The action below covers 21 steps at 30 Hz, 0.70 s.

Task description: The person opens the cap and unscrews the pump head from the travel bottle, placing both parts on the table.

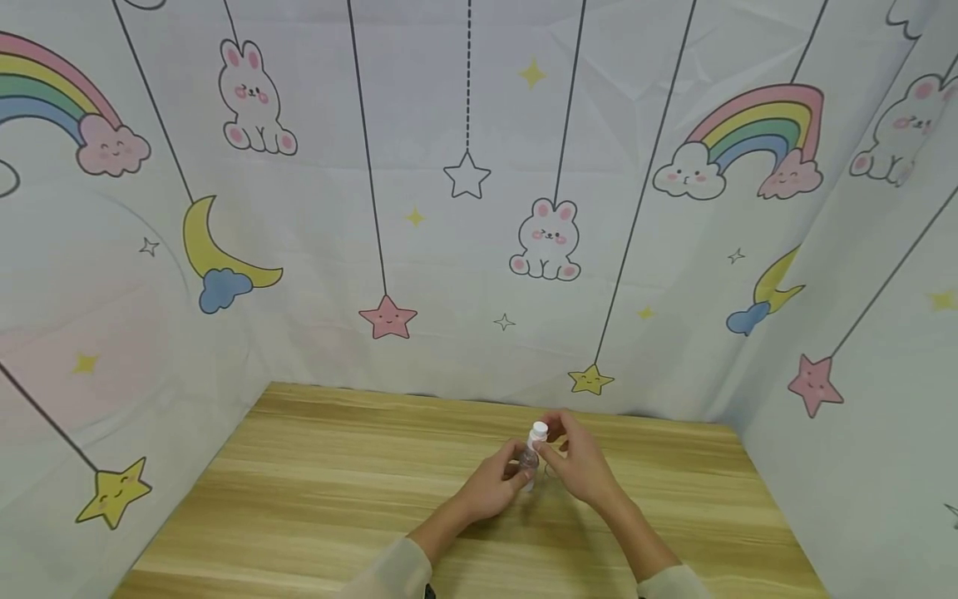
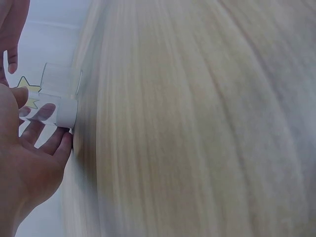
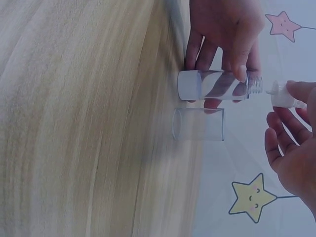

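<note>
A clear bottle [image 3: 212, 85] with a white base stands upright on the table. My left hand [image 1: 490, 484] grips it, thumb on the near side and fingers behind. Its threaded neck is uncovered in the right wrist view. Just above that neck, my right hand [image 1: 582, 457] pinches a white pump top [image 3: 283, 95] between thumb and fingers. A small gap separates the top's lower end from the neck. Close beside the bottle stands a clear cylindrical cap [image 3: 200, 124], also visible in the left wrist view [image 2: 60, 79], touched by neither palm.
The wood-grain table [image 1: 314, 482] reaches back to a white cloth backdrop [image 1: 464, 249] printed with stars, rabbits and rainbows. Cloth also hangs along the left and right sides. Both forearms come in from the near edge in light sleeves [image 1: 397, 570].
</note>
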Tool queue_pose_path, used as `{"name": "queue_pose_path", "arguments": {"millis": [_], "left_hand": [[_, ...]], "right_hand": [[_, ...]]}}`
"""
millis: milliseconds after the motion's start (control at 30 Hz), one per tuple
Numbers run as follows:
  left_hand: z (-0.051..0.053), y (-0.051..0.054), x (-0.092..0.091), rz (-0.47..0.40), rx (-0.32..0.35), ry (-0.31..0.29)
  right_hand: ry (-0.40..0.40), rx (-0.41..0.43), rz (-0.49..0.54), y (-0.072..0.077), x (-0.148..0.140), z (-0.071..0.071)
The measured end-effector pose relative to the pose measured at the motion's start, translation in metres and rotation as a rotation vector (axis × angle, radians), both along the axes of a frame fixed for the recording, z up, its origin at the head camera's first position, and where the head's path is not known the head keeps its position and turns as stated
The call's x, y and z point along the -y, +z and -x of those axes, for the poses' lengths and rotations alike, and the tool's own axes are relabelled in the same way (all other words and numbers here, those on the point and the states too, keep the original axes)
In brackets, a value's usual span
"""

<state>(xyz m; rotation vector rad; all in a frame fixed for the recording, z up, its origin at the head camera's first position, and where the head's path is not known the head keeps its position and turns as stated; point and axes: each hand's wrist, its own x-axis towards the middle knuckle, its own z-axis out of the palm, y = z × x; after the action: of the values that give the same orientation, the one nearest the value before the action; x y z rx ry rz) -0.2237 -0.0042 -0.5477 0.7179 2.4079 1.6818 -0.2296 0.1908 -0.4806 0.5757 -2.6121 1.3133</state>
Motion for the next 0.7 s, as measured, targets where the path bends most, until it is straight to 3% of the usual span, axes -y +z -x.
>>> {"name": "queue_pose_path", "arguments": {"millis": [500,700], "left_hand": [[0.0011,-0.002,-0.0003,-0.011,0.004,-0.019],[0.0016,-0.0033,-0.0011,-0.015,0.001,-0.012]], "right_hand": [[-0.007,-0.052,0.029,0.0009,-0.0026,0.0011],[-0.029,-0.032,0.047,0.0035,-0.0035,0.0025]]}}
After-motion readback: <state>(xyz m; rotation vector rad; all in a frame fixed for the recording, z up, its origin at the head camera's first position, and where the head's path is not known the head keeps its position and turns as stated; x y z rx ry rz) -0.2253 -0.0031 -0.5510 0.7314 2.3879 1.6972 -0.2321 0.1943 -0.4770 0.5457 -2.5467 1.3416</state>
